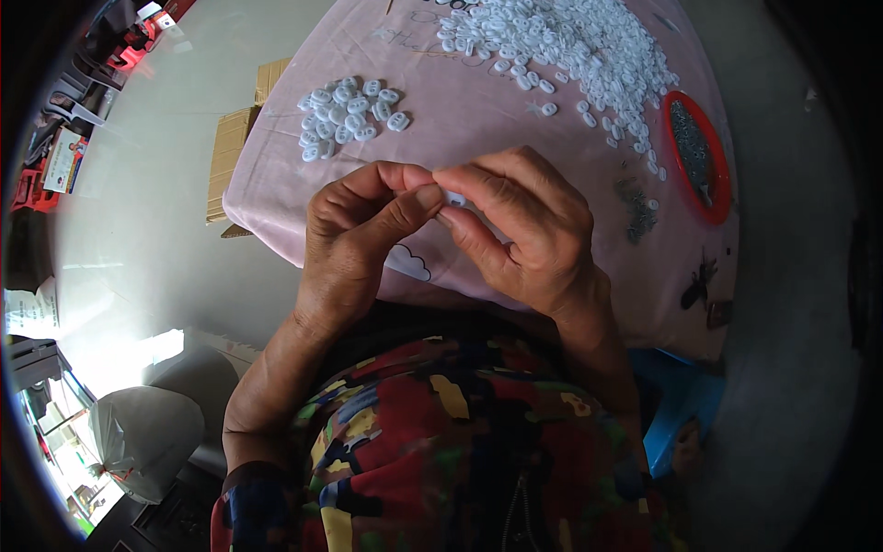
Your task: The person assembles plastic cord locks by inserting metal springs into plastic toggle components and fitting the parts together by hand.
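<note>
Close to the table's near edge, my two hands meet over one small white oval plastic piece point(454, 198). My left hand point(354, 235) pinches its left end between thumb and forefinger. The thumb and fingers of my right hand point(538, 225) close round its right side. Fingertips cover most of the piece, so its details are hidden. Beyond my left hand lies a small group of similar white oval pieces point(354, 109). A much larger heap of white pieces point(570, 51) spreads over the far right of the table.
A pink cloth point(276, 175) covers the table. At its right stand a red oval tray point(719, 198) of small metal parts and, beside it, loose metal bits point(638, 213). Cardboard point(230, 156) leans at the left edge; a blue stool point(676, 405) stands lower right.
</note>
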`<action>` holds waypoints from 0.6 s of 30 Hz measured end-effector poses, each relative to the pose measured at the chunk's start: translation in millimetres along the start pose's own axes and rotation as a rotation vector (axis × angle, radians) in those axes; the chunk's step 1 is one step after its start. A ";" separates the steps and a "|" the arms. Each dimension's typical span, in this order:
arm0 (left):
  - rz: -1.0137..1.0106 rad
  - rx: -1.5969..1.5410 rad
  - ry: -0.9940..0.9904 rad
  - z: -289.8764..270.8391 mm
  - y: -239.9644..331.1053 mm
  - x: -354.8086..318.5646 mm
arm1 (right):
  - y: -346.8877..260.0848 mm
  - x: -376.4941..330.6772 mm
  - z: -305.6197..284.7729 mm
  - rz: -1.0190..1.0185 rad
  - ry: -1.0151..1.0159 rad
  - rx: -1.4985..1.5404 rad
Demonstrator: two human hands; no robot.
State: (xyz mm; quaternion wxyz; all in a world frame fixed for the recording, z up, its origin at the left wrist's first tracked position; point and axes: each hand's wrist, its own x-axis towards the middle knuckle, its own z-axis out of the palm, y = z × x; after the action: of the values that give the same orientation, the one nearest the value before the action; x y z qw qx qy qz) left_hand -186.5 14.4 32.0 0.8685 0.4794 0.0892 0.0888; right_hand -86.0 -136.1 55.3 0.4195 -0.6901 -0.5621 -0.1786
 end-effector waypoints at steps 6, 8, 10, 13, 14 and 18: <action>-0.025 -0.074 0.025 4.5 -2.8 0.1 | 4.0 -1.1 1.3 -0.072 0.015 -0.051; -0.020 -0.084 0.028 7.6 -2.2 -1.2 | 5.7 -3.5 1.3 -0.002 0.026 0.048; -0.017 -0.094 0.031 10.3 -2.7 -1.6 | -0.3 -2.4 0.5 0.045 0.034 0.060; -0.017 -0.118 0.011 11.5 -4.1 -1.8 | -4.5 -1.4 -3.7 0.099 0.029 0.049; -0.007 -0.116 0.002 10.9 -3.7 -2.3 | -4.2 -1.7 -5.0 0.106 0.016 0.028; 0.005 -0.108 -0.019 11.2 -3.6 -3.4 | -0.9 -2.7 -6.2 0.084 0.016 0.011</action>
State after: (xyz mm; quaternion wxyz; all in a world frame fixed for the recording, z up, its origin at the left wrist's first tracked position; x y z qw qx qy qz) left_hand -186.9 2.5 35.1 0.8938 0.4327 0.0750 0.0911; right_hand -86.3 -142.6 57.4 0.4347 -0.7095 -0.5301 -0.1631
